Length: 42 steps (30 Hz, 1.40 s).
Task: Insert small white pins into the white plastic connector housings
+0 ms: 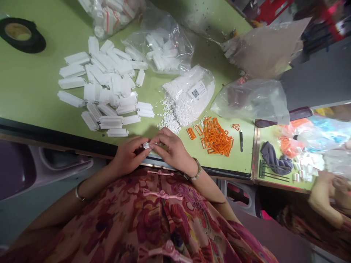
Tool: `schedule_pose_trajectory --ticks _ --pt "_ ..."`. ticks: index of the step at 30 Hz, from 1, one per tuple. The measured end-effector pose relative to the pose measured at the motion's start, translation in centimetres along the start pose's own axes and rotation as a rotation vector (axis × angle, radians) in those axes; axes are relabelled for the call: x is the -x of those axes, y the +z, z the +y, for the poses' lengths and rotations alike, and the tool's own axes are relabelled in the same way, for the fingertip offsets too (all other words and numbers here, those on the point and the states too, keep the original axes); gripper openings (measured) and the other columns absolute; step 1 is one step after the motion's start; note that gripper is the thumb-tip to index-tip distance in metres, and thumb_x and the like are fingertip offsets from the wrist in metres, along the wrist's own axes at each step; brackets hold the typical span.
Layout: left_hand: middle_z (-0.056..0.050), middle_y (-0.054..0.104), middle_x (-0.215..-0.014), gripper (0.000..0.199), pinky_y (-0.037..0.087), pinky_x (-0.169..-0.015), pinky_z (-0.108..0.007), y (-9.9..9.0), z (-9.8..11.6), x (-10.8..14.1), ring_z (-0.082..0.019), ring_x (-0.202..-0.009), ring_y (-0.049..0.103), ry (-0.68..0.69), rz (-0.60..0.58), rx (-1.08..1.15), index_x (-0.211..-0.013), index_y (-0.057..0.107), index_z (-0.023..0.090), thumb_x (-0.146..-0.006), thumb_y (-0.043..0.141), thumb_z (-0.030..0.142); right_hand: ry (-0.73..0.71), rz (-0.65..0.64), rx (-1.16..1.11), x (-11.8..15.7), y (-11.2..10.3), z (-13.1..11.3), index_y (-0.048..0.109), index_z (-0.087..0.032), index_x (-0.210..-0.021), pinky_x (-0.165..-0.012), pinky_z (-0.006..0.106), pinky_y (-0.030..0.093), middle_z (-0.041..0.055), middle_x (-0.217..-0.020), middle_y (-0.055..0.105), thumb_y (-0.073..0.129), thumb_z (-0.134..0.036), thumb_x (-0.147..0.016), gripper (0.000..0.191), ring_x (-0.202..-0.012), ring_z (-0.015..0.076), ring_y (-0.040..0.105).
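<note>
Both hands together at the table edge. My left hand [127, 155] and right hand [172, 148] are clamped on 1 small white plastic part [146, 145], pinched between the fingertips and partly hidden by them. Its exact shape is too small to tell.

Count on the green tabletop [33, 80], in front of my hands:
- Loose white ribbed plastic housings [109, 87]: roughly 30 to 40 in a heap, overlapping, so no exact count.
- Clear plastic bags [161, 44]: 5. Three hold white parts, and 1 of those three, the bag of small white pieces [189, 98], carries 1 label with a QR code. Contents of the other 2 are unclear.
- Spilled small white pieces [168, 118]: a scatter of many, touching that labelled bag and just above my right hand.
- Orange plastic rectangular frames [214, 137]: roughly 30 in a pile, right of my right hand, plus a few lying apart.
- Black stick-like item [241, 141]: 1, just beside the orange frames; kind unclear.
- Roll of black tape [22, 34]: 1, far left corner.

On me: 1 bangle [79, 193] on the left wrist, 1 beaded bracelet [197, 170] on the right, and 3 pink knotted fasteners [161, 194] down my floral garment [153, 223].

At the adjacent table, lower right: 1 other person's hand [326, 193], well apart from mine, near a grey cloth [275, 159].
</note>
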State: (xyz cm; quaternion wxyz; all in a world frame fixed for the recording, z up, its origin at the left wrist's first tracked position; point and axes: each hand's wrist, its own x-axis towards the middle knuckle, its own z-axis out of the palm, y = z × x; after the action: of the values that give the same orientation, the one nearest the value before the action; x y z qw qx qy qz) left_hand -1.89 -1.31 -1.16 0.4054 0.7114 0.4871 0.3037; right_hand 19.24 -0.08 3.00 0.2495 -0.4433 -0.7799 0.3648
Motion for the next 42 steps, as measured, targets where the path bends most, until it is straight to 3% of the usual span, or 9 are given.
schedule_pose_trajectory --ticks 6,12,15,22,28,33,36,39,42 --pt "-0.004 0.072 -0.083 0.024 0.052 -0.073 -0.03 -0.1 -0.3 0.0 -0.019 -0.072 0.061 0.071 -0.03 -0.014 -0.095 0.073 0.02 -0.1 0.057 0.037 0.09 -0.025 -0.054 -0.6 -0.1 0.0 0.069 -0.021 -0.097 -0.084 0.032 0.052 0.003 -0.097 0.064 0.07 -0.021 -0.104 0.007 -0.091 0.0179 0.061" --pt "-0.005 0.074 -0.085 0.025 0.053 -0.074 -0.031 0.0 -0.5 0.1 -0.02 -0.077 0.066 0.077 -0.047 0.021 -0.1 0.075 0.02 -0.101 0.06 0.04 0.249 -0.111 -0.405 -0.4 0.2 1.7 0.07 -0.022 -0.106 -0.078 0.029 0.053 -0.0011 -0.091 0.066 0.077 -0.035 -0.101 0.015 -0.084 0.0151 0.061" --pt "-0.005 0.074 -0.088 0.025 0.054 -0.075 -0.031 0.0 -0.6 0.1 -0.02 -0.078 0.066 0.057 -0.064 0.01 -0.102 0.075 0.02 -0.101 0.06 0.04 0.266 -0.09 -0.434 -0.2 0.5 1.7 0.071 -0.022 -0.107 -0.079 0.03 0.053 -0.0013 -0.091 0.066 0.076 -0.035 -0.101 0.015 -0.084 0.0146 0.06" --pt "-0.004 0.074 -0.084 0.025 0.053 -0.073 -0.029 -0.1 -0.5 0.0 -0.019 -0.077 0.067 0.102 -0.048 0.02 -0.098 0.077 0.02 -0.101 0.06 0.039 0.188 -0.045 -0.331 0.3 0.7 1.9 0.07 -0.023 -0.112 -0.081 0.031 0.054 0.0009 -0.097 0.07 0.074 -0.031 -0.102 0.013 -0.088 0.0165 0.064" --pt "0.0 0.076 -0.08 0.033 0.05 -0.061 -0.026 -0.3 0.5 0.8 -0.015 -0.062 0.065 -0.192 0.148 0.208 -0.114 0.079 0.02 -0.095 0.069 0.045 0.193 0.308 0.116 1.8 -1.6 4.4 0.075 -0.02 -0.107 -0.082 0.035 0.053 0.0062 -0.096 0.074 0.066 -0.022 -0.105 0.009 -0.086 0.0194 0.065" --pt "0.002 0.071 -0.068 0.04 0.051 -0.062 -0.026 -0.4 0.8 0.9 -0.015 -0.059 0.066 -0.263 0.209 0.278 -0.117 0.079 0.017 -0.092 0.071 0.047 0.172 0.117 0.519 2.2 -0.5 3.8 0.078 -0.019 -0.1 -0.081 0.036 0.051 0.0105 -0.096 0.074 0.063 -0.022 -0.108 0.016 -0.093 0.0244 0.065" --pt "0.002 0.071 -0.067 0.04 0.051 -0.062 -0.026 -0.3 0.8 0.7 -0.015 -0.058 0.065 -0.254 0.211 0.257 -0.116 0.079 0.017 -0.092 0.07 0.047 0.188 0.107 0.668 1.9 0.4 3.7 0.076 -0.018 -0.095 -0.079 0.036 0.048 0.0113 -0.093 0.073 0.063 -0.021 -0.108 0.019 -0.09 0.0246 0.064" --pt "0.002 0.072 -0.069 0.038 0.051 -0.062 -0.026 -0.2 0.8 0.5 -0.015 -0.059 0.065 -0.231 0.185 0.211 -0.114 0.079 0.018 -0.093 0.069 0.048 0.2 0.149 0.704 1.6 0.8 4.0 0.074 -0.018 -0.09 -0.076 0.035 0.047 0.0112 -0.09 0.072 0.06 -0.018 -0.108 0.023 -0.086 0.0238 0.061" --pt "0.0 0.076 -0.08 0.036 0.052 -0.065 -0.027 -0.2 0.8 0.3 -0.015 -0.064 0.067 -0.178 0.165 0.15 -0.114 0.079 0.019 -0.094 0.067 0.046 0.171 0.228 0.514 1.6 0.6 4.1 0.071 -0.019 -0.086 -0.074 0.035 0.046 0.008 -0.085 0.069 0.061 -0.017 -0.105 0.022 -0.081 0.0213 0.059"
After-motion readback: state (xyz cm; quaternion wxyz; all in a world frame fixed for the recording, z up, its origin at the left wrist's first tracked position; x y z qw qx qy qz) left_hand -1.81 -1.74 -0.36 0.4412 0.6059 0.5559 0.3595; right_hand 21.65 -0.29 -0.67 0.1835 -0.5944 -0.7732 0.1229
